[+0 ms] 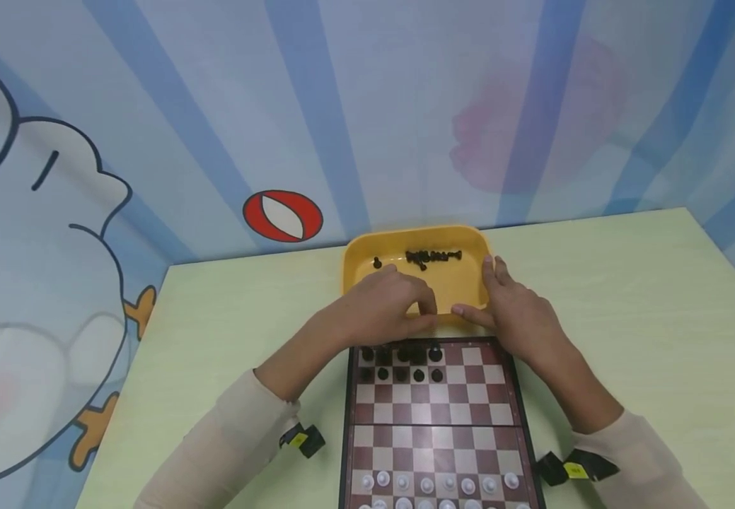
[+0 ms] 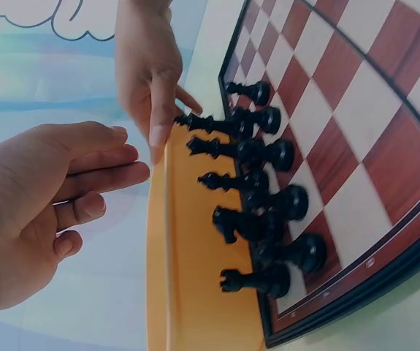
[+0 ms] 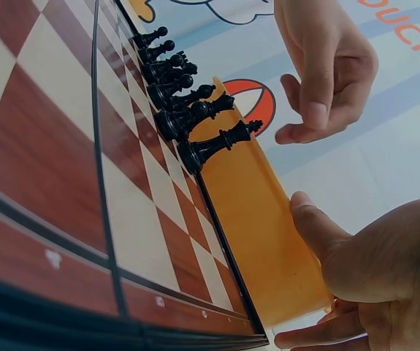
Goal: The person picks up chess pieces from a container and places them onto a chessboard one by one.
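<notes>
pale green table (image 1: 628, 339), yellow tray (image 1: 357, 265) touching chessboard (image 1: 469, 410), both lying on it

The head view looks down and forward from above, taking in both hands. The left wrist view sits close beside the left hand (image 2: 34, 212), low along the brown-and-cream folding chessboard (image 2: 356, 124). The right wrist view hugs the right hand (image 3: 385, 278) likewise. All three share the shallow yellow plastic tray (image 1: 414, 272) beyond the fingertips.
</notes>
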A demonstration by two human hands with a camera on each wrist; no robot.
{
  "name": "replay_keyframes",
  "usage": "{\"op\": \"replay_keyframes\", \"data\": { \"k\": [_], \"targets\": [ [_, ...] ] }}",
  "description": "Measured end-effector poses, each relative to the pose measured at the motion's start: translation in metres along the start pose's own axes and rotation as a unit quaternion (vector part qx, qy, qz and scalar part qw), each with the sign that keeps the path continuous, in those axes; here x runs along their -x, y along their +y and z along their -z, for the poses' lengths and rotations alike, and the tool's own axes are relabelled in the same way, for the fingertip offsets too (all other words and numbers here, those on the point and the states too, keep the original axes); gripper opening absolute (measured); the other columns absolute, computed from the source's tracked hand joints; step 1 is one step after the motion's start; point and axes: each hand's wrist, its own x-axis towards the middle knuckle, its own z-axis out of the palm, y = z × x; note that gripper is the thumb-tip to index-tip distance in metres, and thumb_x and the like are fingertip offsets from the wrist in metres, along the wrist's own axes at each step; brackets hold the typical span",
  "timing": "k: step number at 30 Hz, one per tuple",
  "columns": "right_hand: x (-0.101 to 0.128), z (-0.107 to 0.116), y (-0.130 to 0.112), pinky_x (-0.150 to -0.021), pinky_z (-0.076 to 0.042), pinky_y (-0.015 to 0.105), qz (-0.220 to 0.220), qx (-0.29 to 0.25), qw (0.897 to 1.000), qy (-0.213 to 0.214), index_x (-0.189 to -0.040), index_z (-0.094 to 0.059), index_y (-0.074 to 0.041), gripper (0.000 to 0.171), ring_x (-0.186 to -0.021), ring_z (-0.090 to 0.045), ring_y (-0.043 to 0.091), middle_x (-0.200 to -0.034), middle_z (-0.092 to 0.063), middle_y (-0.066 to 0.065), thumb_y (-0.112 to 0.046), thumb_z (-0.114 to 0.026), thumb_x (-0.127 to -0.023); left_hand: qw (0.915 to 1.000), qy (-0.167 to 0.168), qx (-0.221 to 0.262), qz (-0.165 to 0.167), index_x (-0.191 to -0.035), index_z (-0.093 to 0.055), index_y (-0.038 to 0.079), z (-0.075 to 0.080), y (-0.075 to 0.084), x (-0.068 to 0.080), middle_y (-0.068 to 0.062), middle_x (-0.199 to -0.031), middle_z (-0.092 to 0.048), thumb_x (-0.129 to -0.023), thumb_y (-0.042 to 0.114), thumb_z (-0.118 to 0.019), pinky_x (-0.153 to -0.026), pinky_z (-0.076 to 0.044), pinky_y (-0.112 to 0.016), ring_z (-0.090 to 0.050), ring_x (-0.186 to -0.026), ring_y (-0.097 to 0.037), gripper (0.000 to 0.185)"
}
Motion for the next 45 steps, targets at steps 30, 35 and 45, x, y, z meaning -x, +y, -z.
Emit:
{"op": "replay_keyframes", "data": {
  "k": [30,35,45],
  "targets": [
    [0.0,0.002,-0.001,-0.091,-0.057,0.064,0.003,-0.003,1.0,-0.005,-0.164,-0.015,0.011,0.105,-0.126,-0.06,0.059,-0.167,-0.024,0.038,-0.058,-0.063,-0.102,0.9916,0.086,-0.029,0.093,-0.106,-0.08,0.011,0.012,-0.06,-0.05,0.0,-0.102,-0.08,-0.103,0.022,-0.069,-0.08,-0.058,-0.03,-0.073,-0.087,-0.014,0.016],
    [0.0,0.002,-0.001,-0.09,-0.057,0.064,0.007,-0.001,1.0,0.002,-0.164,-0.016,0.011,0.105,-0.124,-0.062,0.059,-0.166,-0.025,0.039,-0.058,-0.063,-0.102,0.9908,0.069,-0.047,0.107,-0.108,-0.079,0.01,0.011,-0.067,-0.06,-0.001,-0.103,-0.08,-0.103,0.021,-0.069,-0.085,-0.058,-0.031,-0.074,-0.092,-0.016,0.016],
    [0.002,0.001,-0.002,-0.092,-0.056,0.064,-0.001,-0.005,1.0,-0.002,-0.165,-0.014,0.01,0.106,-0.126,-0.06,0.058,-0.167,-0.024,0.037,-0.06,-0.063,-0.101,0.9878,0.016,-0.077,0.134,-0.115,-0.078,0.011,0.002,-0.077,-0.073,-0.002,-0.109,-0.078,-0.104,0.023,-0.068,-0.089,-0.057,-0.035,-0.072,-0.099,-0.018,0.02]
  ]
}}
